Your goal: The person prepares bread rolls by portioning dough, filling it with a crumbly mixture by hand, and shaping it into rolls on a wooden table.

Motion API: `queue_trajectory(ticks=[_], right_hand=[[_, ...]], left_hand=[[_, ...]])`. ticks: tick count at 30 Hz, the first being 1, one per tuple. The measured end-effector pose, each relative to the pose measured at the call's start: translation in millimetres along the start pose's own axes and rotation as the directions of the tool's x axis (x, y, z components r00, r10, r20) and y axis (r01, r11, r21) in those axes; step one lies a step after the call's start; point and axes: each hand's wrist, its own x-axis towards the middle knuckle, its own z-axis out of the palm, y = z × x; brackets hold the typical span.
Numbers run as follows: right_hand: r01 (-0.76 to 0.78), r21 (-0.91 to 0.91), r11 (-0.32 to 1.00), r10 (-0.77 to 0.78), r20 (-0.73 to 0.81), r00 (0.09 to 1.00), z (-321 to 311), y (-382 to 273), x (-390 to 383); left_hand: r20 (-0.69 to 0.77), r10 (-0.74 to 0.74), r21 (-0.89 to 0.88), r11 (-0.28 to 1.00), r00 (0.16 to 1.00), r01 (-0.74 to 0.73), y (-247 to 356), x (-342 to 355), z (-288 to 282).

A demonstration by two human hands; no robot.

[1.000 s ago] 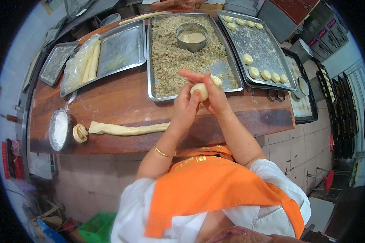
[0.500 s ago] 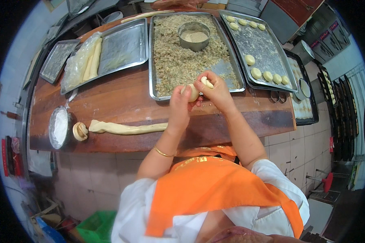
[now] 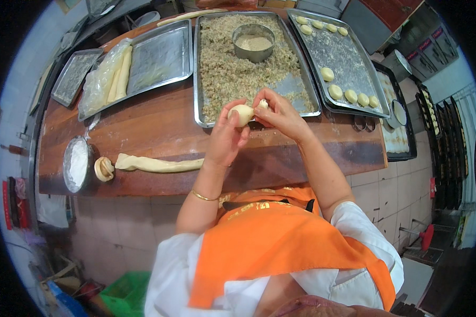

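My left hand is closed around a smooth, pale dough ball, held over the near edge of the filling tray. Against its right side, my right hand pinches a small piece of dough between thumb and fingers. Whether that piece still joins the ball is hard to make out. Just ahead lies a metal tray of crumbly, light-brown filling, with a round metal bowl of fine tan crumbs in it. A long dough rope rests on the table left of my forearm.
At the right, a floured tray carries several round dough pieces. A tray at the left holds dough strips under plastic film. A bowl of white flour and a coiled dough scrap sit near the table's left end. Two ring cutters lie right.
The dough ball has shifted slightly left with my left hand, which has turned so more of the ball shows. My right hand has stayed beside it, still pinching the small piece.
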Motion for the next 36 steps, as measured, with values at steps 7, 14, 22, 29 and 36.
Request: queue_trajectory(ticks=[7,14,22,29,36], right_hand=[[0.162,-0.307,0.938,-0.175,-0.016,0.984,-1.8,4.0,2.5],[0.293,-0.521,0.802,-0.321,0.038,0.946,2.0,-6.9,1.2],[0.317,-0.599,0.735,-0.317,0.109,0.942,8.7,-9.3,0.8],[0.532,-0.619,0.578,-0.441,0.312,0.841,12.3,-5.2,2.6],[0.488,-0.645,0.588,-0.423,0.268,0.865,11.1,-4.3,5.4]], left_hand=[[-0.113,-0.059,-0.012,0.998,0.992,0.058,1.6,1.4,7.1],[-0.14,0.003,0.106,0.994,0.99,0.012,-11.3,4.6,-1.0],[-0.207,-0.023,0.235,0.969,0.978,0.073,-16.9,3.4,-16.3],[-0.248,-0.164,0.407,0.877,0.955,0.256,-15.4,17.6,-33.8],[0.184,-0.278,0.141,0.957,0.943,0.255,10.2,15.0,-42.2]])
